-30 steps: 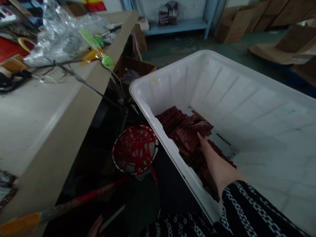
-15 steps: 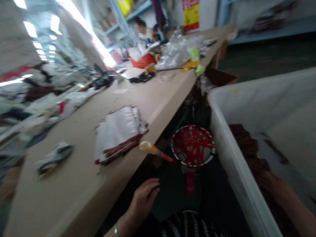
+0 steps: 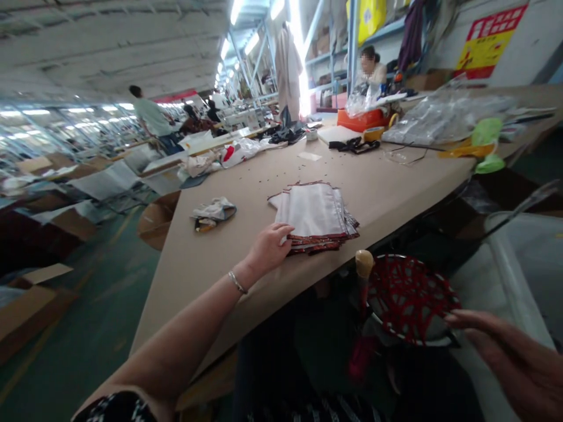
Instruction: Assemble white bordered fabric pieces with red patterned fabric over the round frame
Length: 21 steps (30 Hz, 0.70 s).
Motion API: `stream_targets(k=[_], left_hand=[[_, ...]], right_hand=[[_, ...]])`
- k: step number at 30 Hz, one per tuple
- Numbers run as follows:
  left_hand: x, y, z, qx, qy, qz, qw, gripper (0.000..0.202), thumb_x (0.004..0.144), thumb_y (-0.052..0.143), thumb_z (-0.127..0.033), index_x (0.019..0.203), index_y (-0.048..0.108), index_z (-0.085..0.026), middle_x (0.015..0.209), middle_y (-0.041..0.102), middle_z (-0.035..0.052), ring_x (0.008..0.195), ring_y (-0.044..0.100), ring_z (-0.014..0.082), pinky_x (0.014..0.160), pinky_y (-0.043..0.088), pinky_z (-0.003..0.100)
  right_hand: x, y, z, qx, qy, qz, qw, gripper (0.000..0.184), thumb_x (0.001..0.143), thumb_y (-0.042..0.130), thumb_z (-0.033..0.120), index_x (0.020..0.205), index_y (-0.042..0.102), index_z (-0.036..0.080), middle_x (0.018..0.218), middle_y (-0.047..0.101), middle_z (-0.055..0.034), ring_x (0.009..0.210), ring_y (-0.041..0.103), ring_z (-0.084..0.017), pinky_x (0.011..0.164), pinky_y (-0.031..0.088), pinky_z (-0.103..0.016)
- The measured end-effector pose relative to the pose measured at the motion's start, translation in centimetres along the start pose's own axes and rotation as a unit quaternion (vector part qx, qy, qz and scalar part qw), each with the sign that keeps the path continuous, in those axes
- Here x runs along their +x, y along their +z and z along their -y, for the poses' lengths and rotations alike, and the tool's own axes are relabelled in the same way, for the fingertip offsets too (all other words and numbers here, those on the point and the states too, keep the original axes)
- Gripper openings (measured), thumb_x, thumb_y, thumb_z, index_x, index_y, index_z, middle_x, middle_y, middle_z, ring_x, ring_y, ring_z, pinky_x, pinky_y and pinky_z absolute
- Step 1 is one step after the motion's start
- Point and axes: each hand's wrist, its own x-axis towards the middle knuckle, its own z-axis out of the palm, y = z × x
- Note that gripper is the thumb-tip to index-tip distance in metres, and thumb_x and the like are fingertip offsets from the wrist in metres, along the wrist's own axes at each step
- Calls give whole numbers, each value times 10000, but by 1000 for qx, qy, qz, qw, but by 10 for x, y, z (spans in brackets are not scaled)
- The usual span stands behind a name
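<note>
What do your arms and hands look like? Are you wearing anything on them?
The left hand and the right hand are bare, with no gloves. A thin silver-coloured bangle circles the left wrist. The left sleeve is black with a white pattern, and it ends well above the wrist, leaving the forearm bare.
</note>
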Motion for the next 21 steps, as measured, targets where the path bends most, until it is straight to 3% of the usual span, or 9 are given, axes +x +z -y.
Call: stream_targets(k=[4, 9, 12, 15, 18, 21], left_hand=[[7, 8, 9, 6, -4, 41, 999, 318, 732, 510, -78, 976, 696, -160, 1035, 683, 77, 964, 629, 192, 928, 507, 352], [12, 11, 10, -4, -6, 36, 999, 263, 745, 489, -82, 837, 722, -162, 910, 704, 61, 870, 641, 173, 876, 508, 322], [18, 8, 5, -32, -36, -1, 999, 235, 738, 501, -85, 780, 720, -158, 835, 702, 54, 809, 637, 162, 830, 506, 298], [25, 2, -6, -55, -79, -55, 994, 190, 726, 517, -90, 728, 696, -152, 780, 680, 45, 754, 616, 155, 772, 496, 284], [27, -5, -19, -57, -96, -94, 989, 155, 716, 519, -83, 671, 644, -162, 727, 633, 34, 729, 582, 159, 721, 476, 284], [19, -15, -32, -52, -87, -104, 989, 155, 715, 507, -73, 641, 586, -184, 699, 592, 26, 734, 554, 166, 702, 458, 287]], right_hand=[[9, 39, 52, 81, -150, 71, 983, 228, 868, 551, 305, 1070, 592, 402, 928, 727, 7, 833, 710, -173, 713, 582, -250], [22, 63, 90, 114, -201, 165, 959, 198, 897, 505, 211, 1024, 599, 330, 897, 692, 1, 798, 680, -126, 690, 555, -196], [53, 69, 112, 104, -235, 189, 948, 160, 915, 479, 209, 984, 612, 267, 916, 669, -19, 846, 645, -127, 740, 532, -221], [103, 83, 141, 41, -264, 150, 952, 168, 918, 465, 214, 990, 616, 221, 992, 649, -52, 951, 595, -174, 854, 493, -309], [151, 109, 167, -87, -257, 95, 958, 282, 900, 489, 256, 1156, 588, 190, 1107, 620, -93, 1054, 542, -248, 914, 456, -387], [180, 134, 182, -212, -242, 102, 941, 352, 887, 500, 280, 1213, 576, 171, 1155, 608, -127, 1087, 531, -297, 884, 459, -401]])
